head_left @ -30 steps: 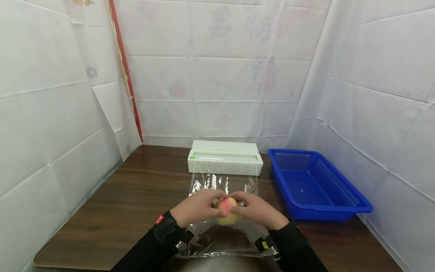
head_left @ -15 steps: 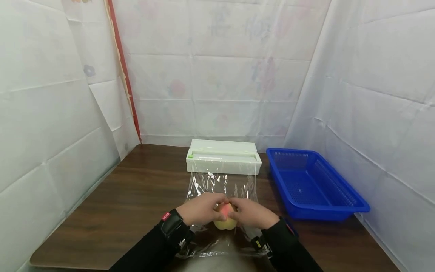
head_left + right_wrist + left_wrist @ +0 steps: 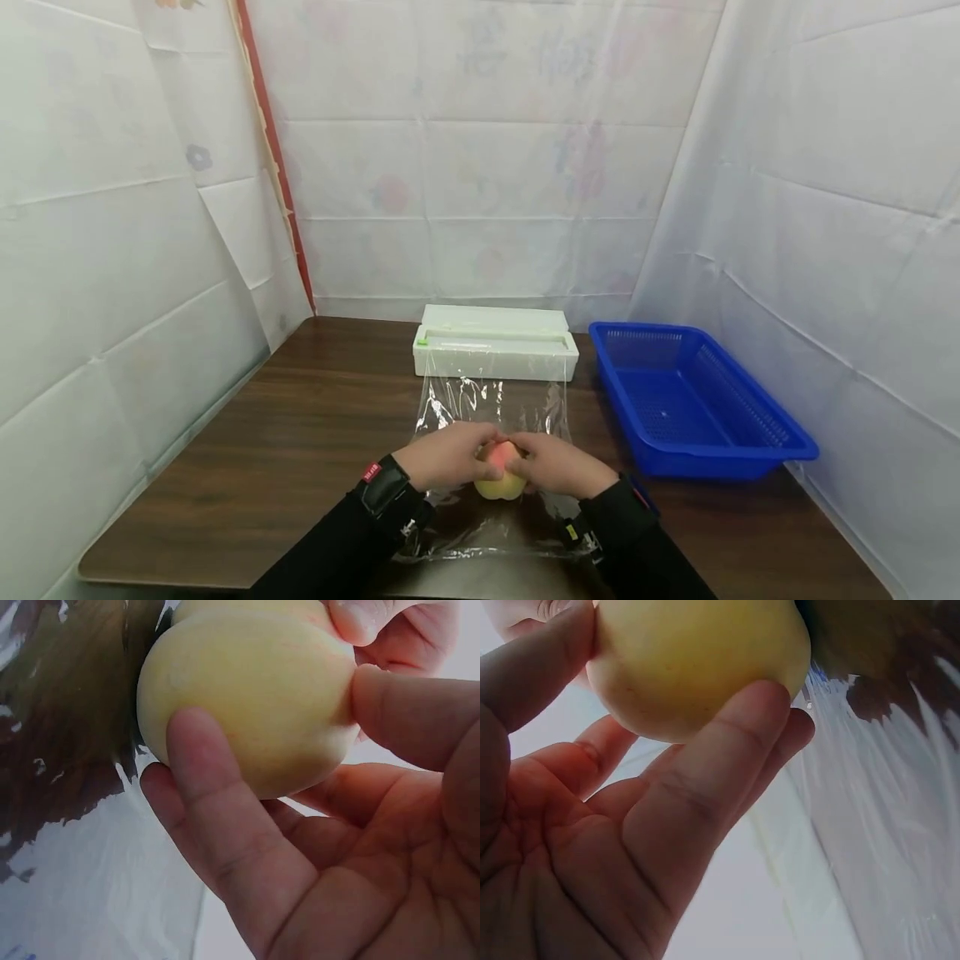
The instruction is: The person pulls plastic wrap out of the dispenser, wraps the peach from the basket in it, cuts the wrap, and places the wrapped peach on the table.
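The yellow fruit (image 3: 498, 487), pink on top, sits between the two hands, over the clear film. The left hand (image 3: 448, 457) pinches its left side with thumb and fingers. The right hand (image 3: 564, 467) pinches its right side the same way. I cannot tell if the bottom of the fruit touches the film (image 3: 517, 408). The shiny film runs back over the brown counter (image 3: 300, 433) to a long white box (image 3: 495, 318) with its lid up. Right of the box is a big blue basket (image 3: 735, 453).
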A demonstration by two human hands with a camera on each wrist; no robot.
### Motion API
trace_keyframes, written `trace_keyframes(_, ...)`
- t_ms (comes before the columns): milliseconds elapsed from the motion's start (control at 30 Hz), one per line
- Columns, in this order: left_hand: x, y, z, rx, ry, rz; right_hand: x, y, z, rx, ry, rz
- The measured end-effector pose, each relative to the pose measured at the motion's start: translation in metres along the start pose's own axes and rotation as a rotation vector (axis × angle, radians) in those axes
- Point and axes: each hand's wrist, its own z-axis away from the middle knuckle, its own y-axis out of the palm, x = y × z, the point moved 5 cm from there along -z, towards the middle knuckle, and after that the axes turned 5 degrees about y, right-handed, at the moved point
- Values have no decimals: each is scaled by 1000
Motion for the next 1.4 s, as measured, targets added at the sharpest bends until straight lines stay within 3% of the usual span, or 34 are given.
trace_keyframes(167,-1,-2,7,-12,16,-104,-1,-11,8,-112,41,5)
trace_keyframes(300,-2,-16,23,-100,31,-208,-3,-26,24,-241,79,20)
trace_keyframes(400,-2,-28,41,-143,56,-258,-4,-35,39,-283,80,109)
trace_keyframes(467,-2,-31,54,-111,72,-273,-5,-38,51,-250,67,182)
trace_keyframes(600,2,-26,76,39,51,-249,-7,-33,69,-110,16,346)
trace_keyframes(733,5,-17,84,138,-1,-280,-7,-19,75,-26,-38,493)
trace_keyframes(900,6,-7,84,196,-30,-351,-10,1,75,-25,-66,649)
trace_keyframes(1000,6,-3,85,213,-34,-361,-12,8,74,-78,-111,731)
trace_keyframes(1167,2,0,86,190,37,-405,-12,7,75,-152,-177,743)
trace_keyframes(1300,0,-2,87,152,84,-458,-10,-1,75,-108,-157,644)
trace_keyframes(1400,1,-2,89,185,34,-409,-9,-7,75,-73,-135,563)
